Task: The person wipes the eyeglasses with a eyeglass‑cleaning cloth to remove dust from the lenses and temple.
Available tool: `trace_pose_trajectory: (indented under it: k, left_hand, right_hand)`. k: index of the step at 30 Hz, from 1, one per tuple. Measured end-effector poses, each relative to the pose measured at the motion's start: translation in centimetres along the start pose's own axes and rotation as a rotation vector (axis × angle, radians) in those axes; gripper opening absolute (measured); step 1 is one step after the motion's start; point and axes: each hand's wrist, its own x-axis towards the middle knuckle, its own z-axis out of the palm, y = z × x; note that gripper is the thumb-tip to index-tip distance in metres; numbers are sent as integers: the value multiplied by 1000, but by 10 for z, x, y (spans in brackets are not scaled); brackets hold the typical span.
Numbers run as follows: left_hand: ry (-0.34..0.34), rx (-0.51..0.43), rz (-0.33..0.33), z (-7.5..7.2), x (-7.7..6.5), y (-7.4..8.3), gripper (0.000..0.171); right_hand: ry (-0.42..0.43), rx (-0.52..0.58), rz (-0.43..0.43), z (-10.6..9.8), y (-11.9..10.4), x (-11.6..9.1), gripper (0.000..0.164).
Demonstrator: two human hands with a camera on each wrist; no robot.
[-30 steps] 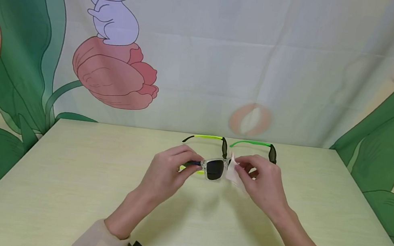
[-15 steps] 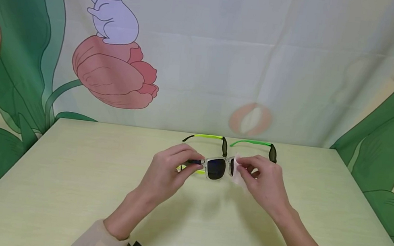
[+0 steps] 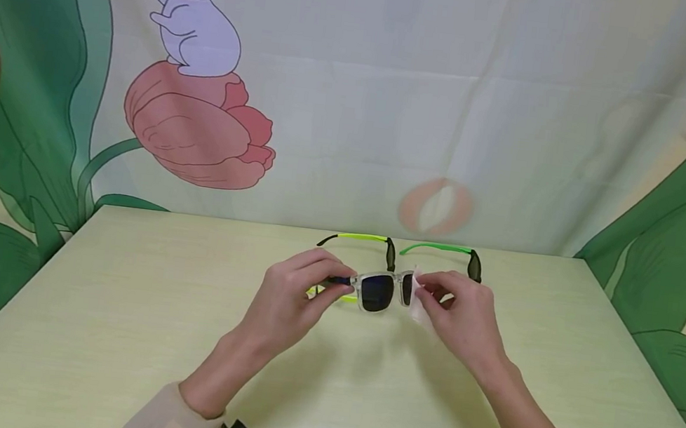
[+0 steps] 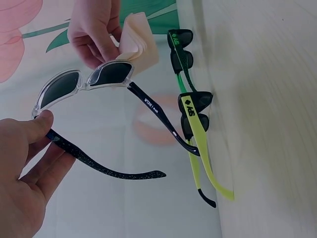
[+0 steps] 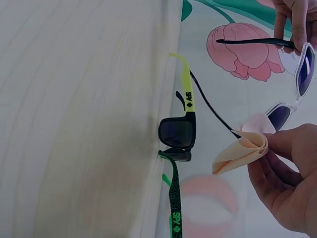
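Note:
Clear-framed sunglasses (image 3: 376,293) with dark lenses and dark temples are held up above the table. My left hand (image 3: 298,294) pinches them by the left temple near its hinge, as the left wrist view (image 4: 25,163) also shows. In my right hand (image 3: 462,312) a folded pale cloth (image 5: 242,151) is pinched between thumb and fingers. This cloth lies against the outer part of the right-hand lens and covers some of it. The sunglasses' far temple (image 4: 161,116) points away from me, unheld.
Behind the hands, sunglasses with yellow temples (image 4: 198,134) and a pair with green temples (image 4: 182,59) stand near the back edge of the light wooden table (image 3: 145,333). A printed curtain (image 3: 356,102) hangs behind the table.
The right hand has drawn the cloth slightly rightward across the right-hand lens, so more of that lens shows. The left hand and its grip on the sunglasses stay nearly unchanged.

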Motion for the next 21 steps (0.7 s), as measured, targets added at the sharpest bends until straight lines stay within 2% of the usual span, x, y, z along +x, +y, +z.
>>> trace_pose_trajectory:
  k: [6,12,16,21]
  left_hand:
    - [7,-1,4,1,0,1,13]
    - [8,1,-1,2,0,2,13]
    - [11,-6,6,2,0,2,13]
    - [12,-16,12,3,0,2,13]
  right_hand:
    - [-13,35,3,-3,-11,0,16]
    - [-13,73,-40,-5,-21,0,16]
    - [-5,75,-62,-6,-22,1,16]
    - [0,43,-47,-5,-17,0,17]
